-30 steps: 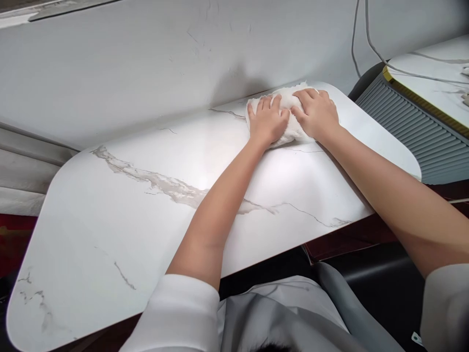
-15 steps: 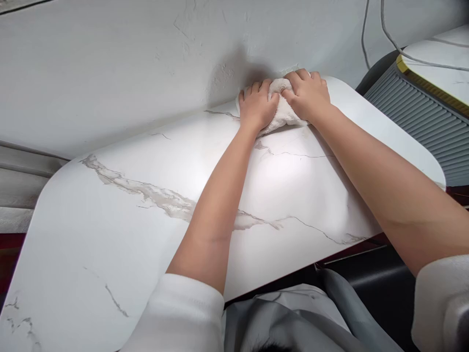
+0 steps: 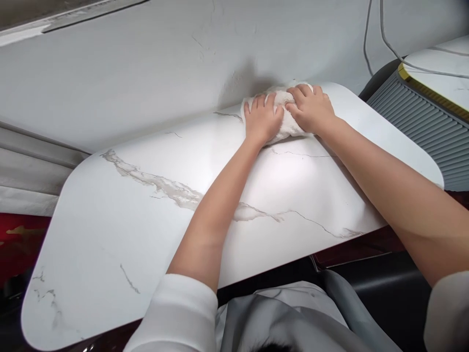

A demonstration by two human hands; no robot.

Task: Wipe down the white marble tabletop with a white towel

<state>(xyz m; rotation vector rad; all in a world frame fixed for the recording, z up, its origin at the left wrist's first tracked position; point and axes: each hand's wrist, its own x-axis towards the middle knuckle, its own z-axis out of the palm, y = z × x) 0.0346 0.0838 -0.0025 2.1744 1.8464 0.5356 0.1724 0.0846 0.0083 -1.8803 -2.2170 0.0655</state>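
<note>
A white, fluffy cloth [image 3: 290,128] lies bunched at the far edge of a white marble-patterned table [image 3: 278,254], close against the wall. My left hand [image 3: 263,120] presses down on the cloth's left part, its fingers curved over the fabric. On the right side of the same cloth rests my right hand [image 3: 311,108], gripping it with the thumb toward the middle. Some of the cloth shows between the two hands and beyond the fingertips. Both arms stretch forward across the tabletop.
A pale wall [image 3: 164,73] runs along the table's far side. To the right are a grey ribbed panel [image 3: 425,127] with a yellow edge and hanging grey cables [image 3: 388,39]. A black seat [image 3: 384,288] is below the near edge; pale folded fabric [image 3: 32,161] is at left.
The view has shifted, showing more of the table's left end and near corner. Both hands stay on the cloth at the wall edge, and a little more cloth shows past the fingers.
</note>
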